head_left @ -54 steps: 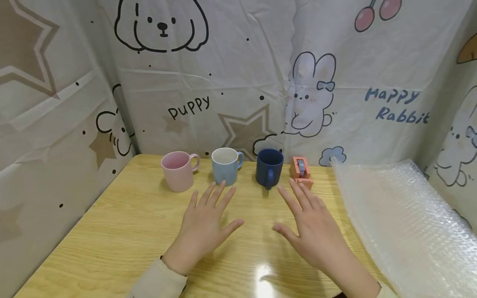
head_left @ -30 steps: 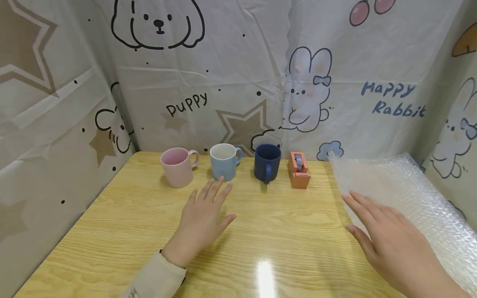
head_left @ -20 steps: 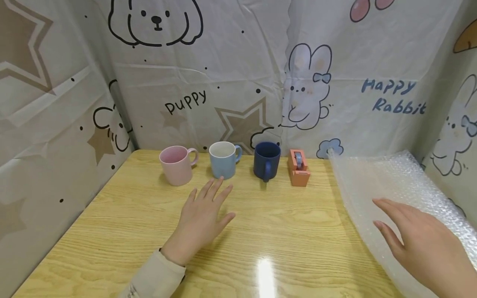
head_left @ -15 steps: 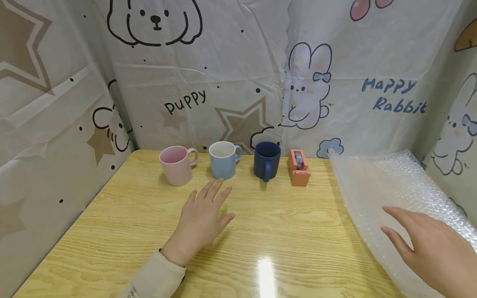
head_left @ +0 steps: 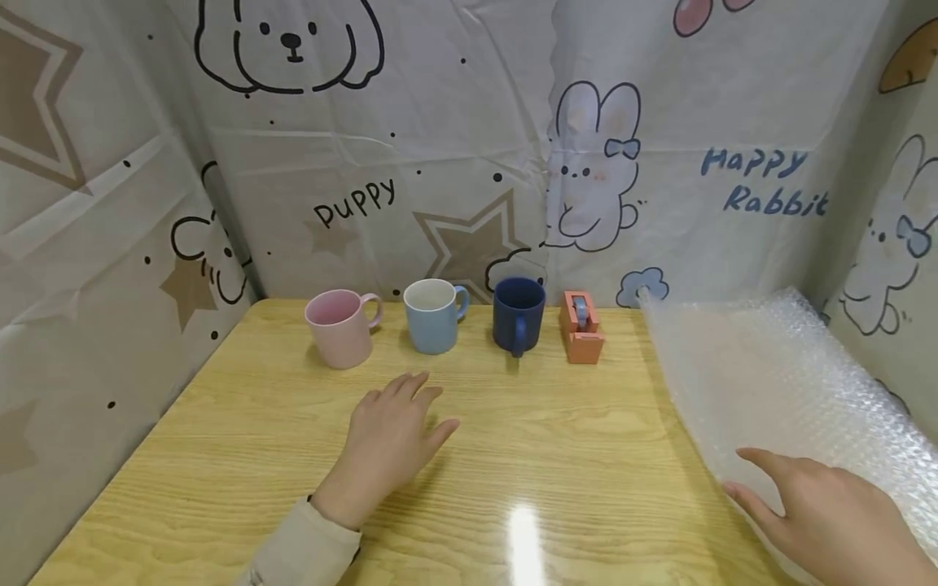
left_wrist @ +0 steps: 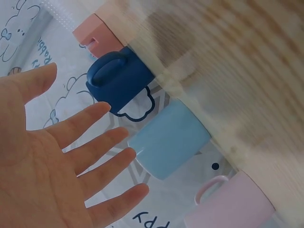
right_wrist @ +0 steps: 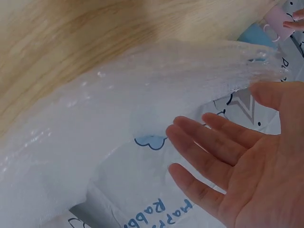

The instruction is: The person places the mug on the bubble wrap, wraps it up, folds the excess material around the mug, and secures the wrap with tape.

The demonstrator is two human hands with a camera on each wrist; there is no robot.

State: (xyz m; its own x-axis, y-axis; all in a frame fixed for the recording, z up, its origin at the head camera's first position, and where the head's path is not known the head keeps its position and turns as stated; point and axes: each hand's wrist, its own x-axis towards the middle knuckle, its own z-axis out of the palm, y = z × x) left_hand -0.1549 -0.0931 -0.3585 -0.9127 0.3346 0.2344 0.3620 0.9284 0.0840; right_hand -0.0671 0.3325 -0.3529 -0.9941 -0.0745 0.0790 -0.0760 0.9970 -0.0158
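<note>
My left hand (head_left: 387, 439) hovers over the table in front of the mugs, fingers spread and holding nothing; the left wrist view shows its palm. My right hand (head_left: 835, 509) is over the near left edge of a sheet of bubble wrap (head_left: 721, 366). Its fingers are slightly bent and its thumb stands apart from them, with nothing between. In the right wrist view the fingertips (right_wrist: 178, 133) appear close to the wrap, but contact cannot be told. A pink mug (head_left: 340, 334), a light blue mug (head_left: 432, 321) and a dark blue mug (head_left: 517, 313) stand upright in a row.
An orange tape dispenser (head_left: 582, 330) stands right of the dark blue mug. The wooden table (head_left: 572, 456) meets a printed cloth backdrop (head_left: 454, 106) at the back and left. The bubble wrap covers the table's right side.
My right hand has moved from the table's middle right to the bubble wrap, then slightly lower and left. My left hand has drawn back slightly from the light blue mug, its fingers bending a little.
</note>
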